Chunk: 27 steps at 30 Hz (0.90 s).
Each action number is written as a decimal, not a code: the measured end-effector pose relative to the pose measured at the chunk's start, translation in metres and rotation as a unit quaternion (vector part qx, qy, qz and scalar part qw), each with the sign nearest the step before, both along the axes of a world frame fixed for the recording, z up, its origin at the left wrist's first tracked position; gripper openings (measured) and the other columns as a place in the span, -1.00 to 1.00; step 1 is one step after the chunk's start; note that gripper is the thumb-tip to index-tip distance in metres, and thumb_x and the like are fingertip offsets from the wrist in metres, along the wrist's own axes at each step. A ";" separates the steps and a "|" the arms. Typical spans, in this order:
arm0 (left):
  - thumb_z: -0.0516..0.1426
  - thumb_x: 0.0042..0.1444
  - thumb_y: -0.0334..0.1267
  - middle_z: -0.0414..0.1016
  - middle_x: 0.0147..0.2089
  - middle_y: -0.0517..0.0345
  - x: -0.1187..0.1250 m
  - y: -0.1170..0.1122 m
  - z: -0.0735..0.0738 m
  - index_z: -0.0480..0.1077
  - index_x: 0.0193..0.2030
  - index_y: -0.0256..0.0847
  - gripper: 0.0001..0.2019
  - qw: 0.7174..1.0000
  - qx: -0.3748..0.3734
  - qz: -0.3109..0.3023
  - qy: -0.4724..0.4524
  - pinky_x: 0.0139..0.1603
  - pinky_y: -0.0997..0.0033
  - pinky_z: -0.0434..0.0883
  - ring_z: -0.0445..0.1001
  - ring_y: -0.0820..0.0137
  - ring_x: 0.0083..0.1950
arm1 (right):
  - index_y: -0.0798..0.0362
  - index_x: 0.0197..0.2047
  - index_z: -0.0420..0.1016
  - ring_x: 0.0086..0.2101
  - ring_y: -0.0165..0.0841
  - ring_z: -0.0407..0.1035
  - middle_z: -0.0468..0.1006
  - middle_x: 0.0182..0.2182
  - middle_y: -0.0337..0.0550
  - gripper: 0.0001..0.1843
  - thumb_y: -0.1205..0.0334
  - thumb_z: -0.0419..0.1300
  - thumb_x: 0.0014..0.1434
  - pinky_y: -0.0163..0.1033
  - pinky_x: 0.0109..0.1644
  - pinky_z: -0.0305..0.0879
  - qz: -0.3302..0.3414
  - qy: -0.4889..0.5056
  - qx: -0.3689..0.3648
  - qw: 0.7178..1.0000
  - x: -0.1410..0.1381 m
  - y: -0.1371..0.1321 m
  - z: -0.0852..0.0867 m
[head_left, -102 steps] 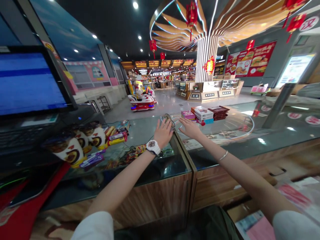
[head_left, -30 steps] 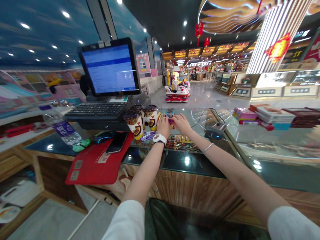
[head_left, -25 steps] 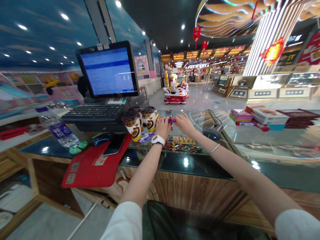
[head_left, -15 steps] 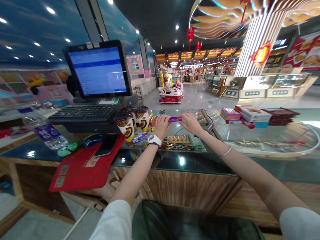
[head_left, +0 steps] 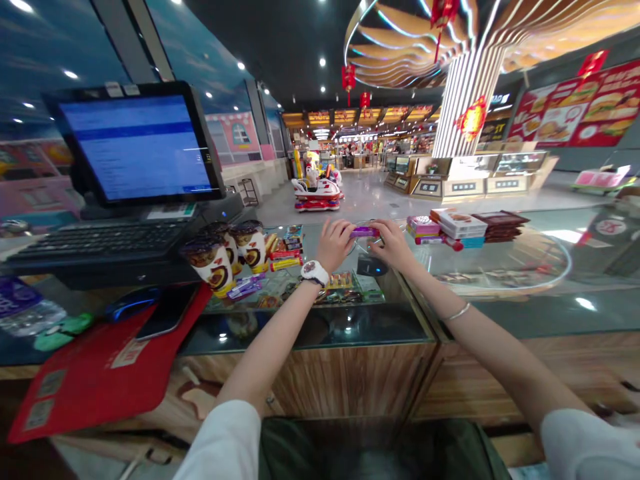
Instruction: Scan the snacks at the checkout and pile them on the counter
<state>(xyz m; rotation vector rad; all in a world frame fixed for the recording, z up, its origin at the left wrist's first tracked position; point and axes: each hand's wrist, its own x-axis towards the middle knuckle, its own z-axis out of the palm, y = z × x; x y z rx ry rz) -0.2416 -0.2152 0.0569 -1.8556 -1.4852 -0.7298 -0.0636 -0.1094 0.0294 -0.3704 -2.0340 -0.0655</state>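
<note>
A thin purple packet (head_left: 364, 231), its exact kind too small to make out, is held level above the glass counter. My left hand (head_left: 335, 247) is closed on its left end, a white watch on that wrist. At the packet's right end, my right hand (head_left: 393, 244) grips it with bent fingers. Just below my hands lies a small black device (head_left: 372, 265) with a blue light. To the left of my left hand are several small colourful snack packs (head_left: 287, 253), purple wrapped sticks (head_left: 245, 287) and lidded snack cups (head_left: 250, 247).
A monitor (head_left: 137, 143) and black keyboard (head_left: 100, 247) stand at left. A phone (head_left: 167, 312) lies on a red bag (head_left: 100, 380) beside a mouse (head_left: 131, 303). Stacked boxes (head_left: 463, 227) and brown packets (head_left: 500, 227) sit at right.
The view has turned right. My hands, still on the purple packet, have shifted right along the counter, away from the snack packs and over the black device.
</note>
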 end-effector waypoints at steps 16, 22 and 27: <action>0.01 0.36 -0.23 0.50 0.14 -0.03 -0.010 0.015 -0.029 0.38 0.19 -0.15 -0.68 0.999 0.030 0.001 -0.023 0.43 -0.01 0.19 0.44 0.25 0.21 | 0.00 0.12 0.46 0.06 -0.18 0.39 0.54 0.01 -0.02 -0.68 0.26 0.10 0.33 0.18 0.41 0.03 -0.100 -0.032 0.042 0.994 0.005 0.005 -0.008; 0.02 0.36 -0.24 0.52 0.11 0.00 -0.007 0.013 -0.028 0.39 0.20 -0.12 -0.67 1.000 0.011 -0.002 -0.021 0.45 -0.04 0.13 0.46 0.26 0.18 | 0.00 0.06 0.48 0.03 -0.15 0.41 0.57 -0.07 -0.06 -0.72 0.20 0.16 0.30 0.22 0.42 -0.01 -0.103 -0.047 0.036 0.993 0.007 0.005 -0.007; 0.05 0.34 -0.22 0.53 0.11 0.00 -0.007 0.014 -0.029 0.38 0.21 -0.14 -0.67 1.000 0.007 -0.002 -0.023 0.45 -0.01 0.14 0.46 0.26 0.19 | -0.02 -0.01 0.50 0.02 -0.15 0.41 0.57 -0.08 -0.08 -0.78 0.20 0.14 0.32 0.22 0.42 -0.03 -0.105 -0.059 0.023 0.992 0.008 0.009 -0.010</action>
